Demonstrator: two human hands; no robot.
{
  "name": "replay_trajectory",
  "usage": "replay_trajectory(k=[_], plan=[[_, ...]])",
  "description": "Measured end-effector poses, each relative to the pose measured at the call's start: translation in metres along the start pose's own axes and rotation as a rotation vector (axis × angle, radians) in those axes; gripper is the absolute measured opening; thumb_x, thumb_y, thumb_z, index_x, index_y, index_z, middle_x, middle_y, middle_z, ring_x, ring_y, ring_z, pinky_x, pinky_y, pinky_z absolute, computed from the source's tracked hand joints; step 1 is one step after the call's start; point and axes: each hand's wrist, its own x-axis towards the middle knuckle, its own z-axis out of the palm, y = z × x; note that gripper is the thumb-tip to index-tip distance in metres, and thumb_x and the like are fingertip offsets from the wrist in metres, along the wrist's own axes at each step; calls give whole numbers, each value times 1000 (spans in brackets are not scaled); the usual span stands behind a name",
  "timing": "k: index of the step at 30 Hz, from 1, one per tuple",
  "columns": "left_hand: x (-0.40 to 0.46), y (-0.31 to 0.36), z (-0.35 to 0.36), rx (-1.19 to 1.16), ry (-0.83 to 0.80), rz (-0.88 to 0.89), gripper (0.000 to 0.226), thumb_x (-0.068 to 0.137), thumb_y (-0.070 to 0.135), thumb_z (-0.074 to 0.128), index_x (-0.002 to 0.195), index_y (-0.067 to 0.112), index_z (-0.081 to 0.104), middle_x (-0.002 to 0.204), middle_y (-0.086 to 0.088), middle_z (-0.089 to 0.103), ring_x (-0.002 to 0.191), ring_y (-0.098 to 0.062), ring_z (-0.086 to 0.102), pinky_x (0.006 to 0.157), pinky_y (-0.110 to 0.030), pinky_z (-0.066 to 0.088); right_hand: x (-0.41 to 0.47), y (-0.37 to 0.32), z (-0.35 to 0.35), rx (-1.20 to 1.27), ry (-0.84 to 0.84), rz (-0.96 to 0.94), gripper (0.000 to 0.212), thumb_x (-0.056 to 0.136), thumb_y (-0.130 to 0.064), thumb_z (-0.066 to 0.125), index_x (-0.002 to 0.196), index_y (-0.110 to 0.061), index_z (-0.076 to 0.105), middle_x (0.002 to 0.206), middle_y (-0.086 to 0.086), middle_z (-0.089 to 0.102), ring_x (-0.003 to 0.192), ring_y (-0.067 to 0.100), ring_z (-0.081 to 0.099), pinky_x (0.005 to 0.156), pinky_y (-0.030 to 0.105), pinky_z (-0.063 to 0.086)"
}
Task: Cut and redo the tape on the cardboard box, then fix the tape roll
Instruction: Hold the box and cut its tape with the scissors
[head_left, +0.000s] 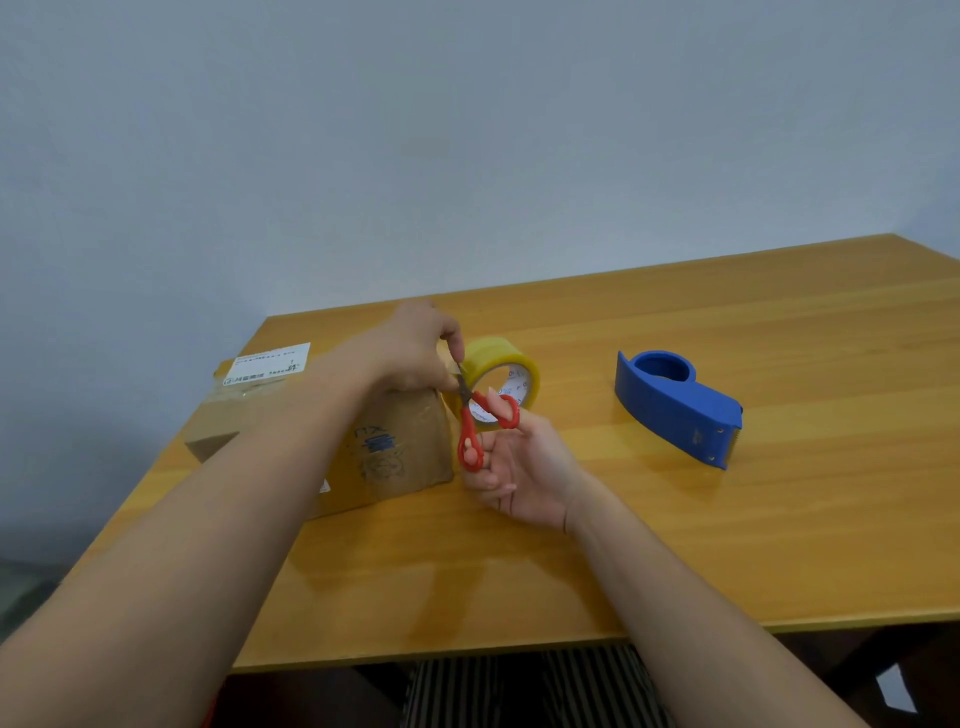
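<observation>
A brown cardboard box (400, 447) with a white label lies on the wooden table (675, 519), left of centre. My left hand (415, 348) rests on the box's top right end and pinches a strip of tape there. My right hand (524, 473) holds red-handled scissors (480, 421), fingers through the loops, blades pointing up at the pinched tape. A yellow tape roll (498, 366) stands on its edge just behind the scissors, to the right of the box. My left forearm hides much of the box top.
A blue tape dispenser (675, 405) lies on the table to the right, its toothed cutter end facing front right. The table's front edge runs just below my forearms. A plain wall stands behind the table.
</observation>
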Motion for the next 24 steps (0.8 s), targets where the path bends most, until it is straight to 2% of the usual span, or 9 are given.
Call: replay_trajectory(k=[3, 7, 13, 24], plan=[[4, 1, 7, 42, 20, -39, 31, 72, 10, 74, 99, 16, 60, 118, -5, 34, 99, -17, 38, 77, -27, 37, -1, 1, -1, -16, 0, 4, 51, 76, -59, 55, 75, -8, 52, 60, -1, 55, 45, 9, 39, 39, 17, 21], [4, 0, 10, 35, 62, -101, 31, 75, 6, 69, 102, 12, 55, 123, -6, 29, 102, -20, 39, 74, -26, 36, -4, 1, -5, -30, 22, 4, 50, 75, -58, 57, 73, -8, 55, 63, 0, 56, 46, 9, 40, 40, 17, 21], [2, 1, 10, 16, 106, -123, 15, 79, 7, 64, 91, 12, 57, 117, -7, 35, 92, -20, 45, 70, -26, 35, -8, -3, -6, -56, 25, -14, 50, 75, -59, 56, 73, -9, 54, 63, -1, 55, 46, 8, 40, 41, 17, 19], [0, -1, 8, -59, 115, -106, 23, 79, 8, 64, 100, 11, 57, 110, -2, 34, 87, -19, 46, 71, -25, 36, 5, -10, 1, -32, 39, -11, 51, 72, -60, 59, 74, -9, 52, 65, -1, 55, 46, 8, 38, 36, 15, 24]])
